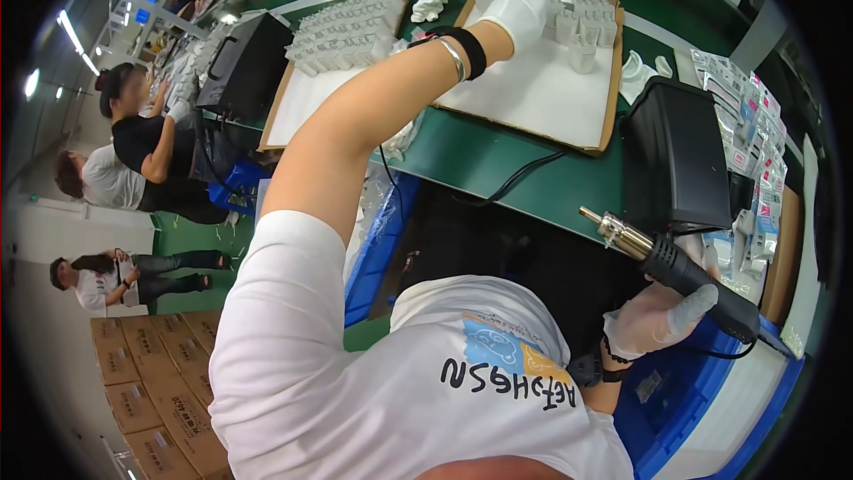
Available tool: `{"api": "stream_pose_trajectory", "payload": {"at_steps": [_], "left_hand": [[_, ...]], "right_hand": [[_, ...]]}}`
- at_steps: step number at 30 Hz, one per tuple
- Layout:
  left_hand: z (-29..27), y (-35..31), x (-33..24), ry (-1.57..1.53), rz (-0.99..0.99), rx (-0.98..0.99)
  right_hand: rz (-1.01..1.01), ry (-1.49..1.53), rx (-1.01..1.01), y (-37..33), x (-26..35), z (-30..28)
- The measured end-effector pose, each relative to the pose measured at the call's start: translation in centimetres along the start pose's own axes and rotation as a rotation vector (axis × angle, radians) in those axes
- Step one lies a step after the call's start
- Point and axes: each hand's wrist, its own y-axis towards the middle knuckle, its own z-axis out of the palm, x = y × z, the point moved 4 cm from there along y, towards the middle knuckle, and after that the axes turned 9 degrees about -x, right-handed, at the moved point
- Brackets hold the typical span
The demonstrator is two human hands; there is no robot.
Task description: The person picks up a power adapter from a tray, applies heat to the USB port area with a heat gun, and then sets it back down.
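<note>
My left hand (pixel 520 22), in a white glove, reaches over a cardboard tray lined with white (pixel 511 111). It is among several small translucent plastic containers (pixel 582 55) standing upright at the tray's far side. Its fingertips are hidden, so I cannot see whether it grips one. Down at the right, my gloved right hand (pixel 657 318) is closed around the black handle of a hot air gun (pixel 684 276). The gun's metal nozzle points up and left, toward the bench edge, apart from the tray.
Left of my arm, a second tray (pixel 306 107) carries rows of similar containers (pixel 346 33). A black box-shaped unit (pixel 673 156) stands on the green bench (pixel 480 147), with printed packets (pixel 746 133) beyond it. Blue bins (pixel 653 440) sit below. Other people (pixel 147 142) are at the left.
</note>
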Motion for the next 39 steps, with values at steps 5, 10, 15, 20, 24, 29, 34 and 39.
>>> {"api": "stream_pose_trajectory", "payload": {"at_steps": [5,10,15,20,24,29,34,39], "left_hand": [[-3.4,-3.7,0.1,-0.163,-0.033,-0.118],[-6.0,-10.6,-1.5,-0.568,-0.064,-0.392],[-6.1,-18.3,-4.6,-1.645,-0.657,-0.185],[-5.4,-23.1,-9.2,-1.807,-0.804,-0.237],[-5.2,-24.2,-10.3,-1.692,-0.723,-0.249],[-5.3,-25.1,-11.5,-1.625,-0.702,-0.132],[-5.0,-25.7,-11.9,-1.602,-0.729,-0.062],[-5.1,-25.8,-11.9,-1.572,-0.717,-0.058]], "right_hand": [[-0.014,0.005,0.02,-0.1,0.3,-0.7],[0.05,0.077,-0.08,0.2,-0.4,-1.2],[0.204,0.296,0.056,1.2,-1.4,-0.3],[0.147,0.295,0.157,1.7,-2.9,-0.9],[0.014,0.284,0.235,1.3,-2.5,-0.4],[-0.151,0.238,0.305,1.3,-2.4,-0.7],[-0.512,-0.08,0.509,2.2,-0.7,-0.5],[-0.368,-0.162,0.538,1.0,-0.3,-0.5]]}}
